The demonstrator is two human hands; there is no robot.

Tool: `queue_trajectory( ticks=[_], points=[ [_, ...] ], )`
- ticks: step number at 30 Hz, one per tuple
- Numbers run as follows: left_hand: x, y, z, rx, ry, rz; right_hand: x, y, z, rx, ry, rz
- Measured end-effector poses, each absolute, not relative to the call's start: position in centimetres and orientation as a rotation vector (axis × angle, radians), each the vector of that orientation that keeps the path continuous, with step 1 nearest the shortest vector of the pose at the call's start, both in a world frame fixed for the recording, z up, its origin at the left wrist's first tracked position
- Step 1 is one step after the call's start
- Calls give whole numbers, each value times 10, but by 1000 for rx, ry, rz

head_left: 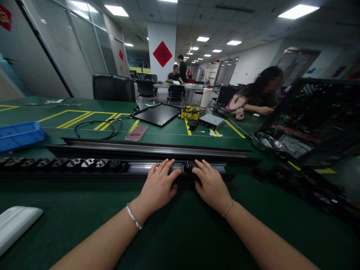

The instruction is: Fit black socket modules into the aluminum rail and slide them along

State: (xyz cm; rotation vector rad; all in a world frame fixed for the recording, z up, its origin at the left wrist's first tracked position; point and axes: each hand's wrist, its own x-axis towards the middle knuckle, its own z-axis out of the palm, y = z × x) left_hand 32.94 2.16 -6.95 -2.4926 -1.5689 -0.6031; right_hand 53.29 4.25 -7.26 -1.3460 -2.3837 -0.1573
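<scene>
Nearest, on the close side of the slim black channel [140, 167] that lies across the green table [180, 240], a white object [19, 225] shows toward its left end, partly out of view. Next come the two hands, apart from each other, both reaching onto the channel toward its right end. The left hand [160, 185] lays its spread fingers over the channel's bare, shiny stretch; the right hand [210, 183] has its fingers bent over the channel just beside a small black module [188, 166]. That module sits in the channel between the hands. Whether either hand is clamped on anything, I cannot tell. A row of socket-like modules [88, 162] fills the channel's left part.

Just behind the channel lies a second black strip [157, 148], roughly parallel. Beyond the channel's left end is a blue tray [22, 135]; beyond its right end, a metal bowl [266, 142]. Farther behind the channel come a looped cable [112, 129], a grey box [211, 120], a dark flat panel [160, 113], a yellow box [189, 113] heaped with wires and a white bottle [206, 98]. Past the channel's right end, a co-worker [250, 93] sits at the table. Well behind the channel, a red diamond sign [162, 54] hangs on a pillar [162, 32].
</scene>
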Motion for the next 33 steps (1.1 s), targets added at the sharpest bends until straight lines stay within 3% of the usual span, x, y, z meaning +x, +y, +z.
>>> queue_trajectory(
  ticks=[33],
  points=[
    [331, 20, -68, -2478, -1588, -520, 533, 44, -74, -1367, -2406, -143]
  ],
)
